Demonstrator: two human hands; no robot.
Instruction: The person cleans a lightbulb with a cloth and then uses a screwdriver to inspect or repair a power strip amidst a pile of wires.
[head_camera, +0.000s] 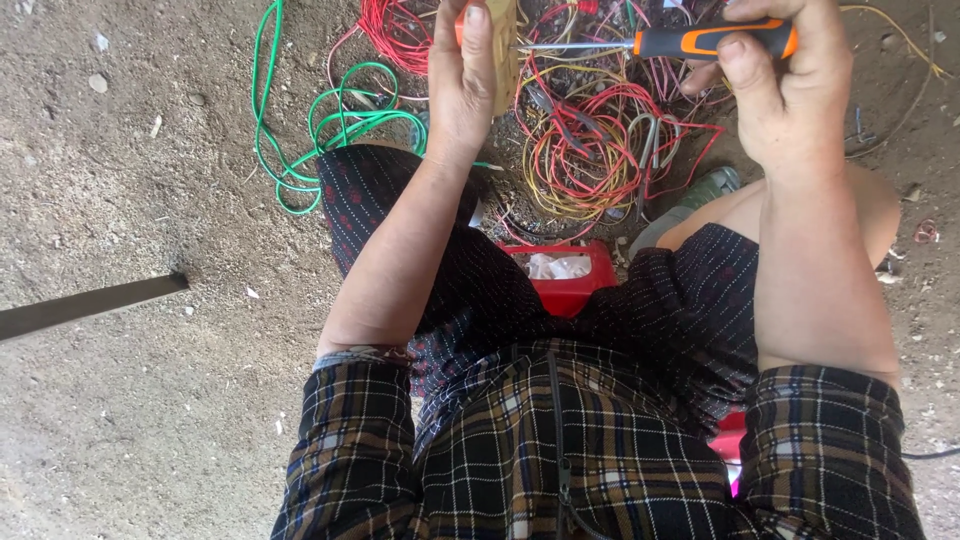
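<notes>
My left hand (462, 80) grips a flat, pale yellowish part (505, 50) held upright at the top of the view; an orange edge shows behind my thumb. My right hand (785, 85) is closed around the orange-and-black handle of a screwdriver (700, 40). Its metal shaft points left and its tip touches the yellowish part. Both hands are raised above a tangle of red, yellow and pink wires (590, 140) on the dirt ground.
Green wire loops (340, 120) lie left of the tangle. A red plastic box (570, 270) with white contents sits between my knees. A dark flat bar (90, 305) crosses the dirt at left. A grey-green shoe (700, 195) shows near my right knee.
</notes>
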